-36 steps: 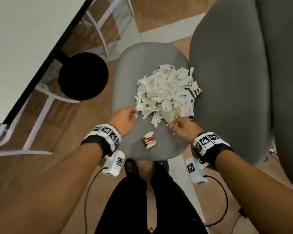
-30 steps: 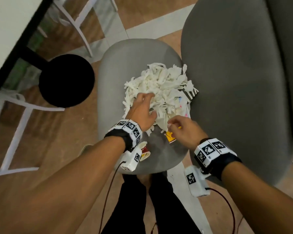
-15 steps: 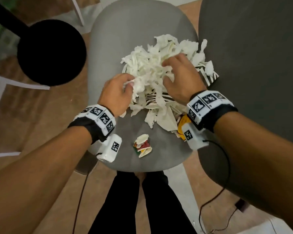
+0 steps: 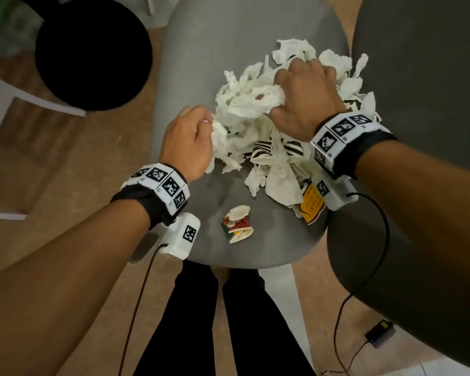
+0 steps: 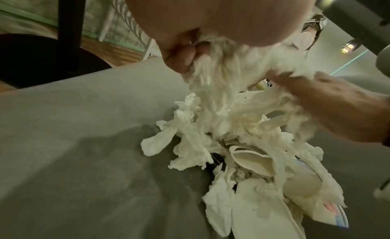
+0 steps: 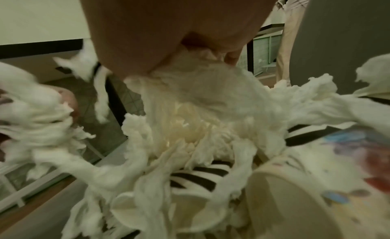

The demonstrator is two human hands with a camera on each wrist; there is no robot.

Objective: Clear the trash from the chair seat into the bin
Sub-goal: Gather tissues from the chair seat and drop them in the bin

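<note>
On the grey chair seat [image 4: 201, 63] lies a heap of torn white tissue [image 4: 244, 123], and both hands are in it. The left hand [image 4: 186, 142] is at the left edge of the heap, its fingers curled round a bunch of the white paper; the left wrist view shows the fingers [image 5: 181, 59] closed on it. The right hand [image 4: 307, 96] is on the top of the heap, a little further from the person, and it also grips a handful of tissue. The two hands are apart, with tissue between them.

Under the tissue there are other pieces: black-and-white striped paper [image 4: 291, 146], crushed paper cups [image 5: 253, 161] and a yellow card [image 4: 312, 203] (it lies at the near right edge of the heap, just beside the right wrist device). One small crumpled wrapper [image 4: 236, 223], red, green and white, lies alone on the seat, near the front edge and apart from the heap.

To the left of the chair, on the wooden floor [image 4: 52, 158], stands a round black bin [image 4: 92, 52]; white frame legs [image 4: 0, 101] are near it. On the right a large grey upholstered piece [image 4: 423, 77] stands close against the seat, touching the right side of the heap. Cables [image 4: 364, 280] hang from both wrist devices, and a small black box [image 4: 380, 333] lies on the floor at the right.
</note>
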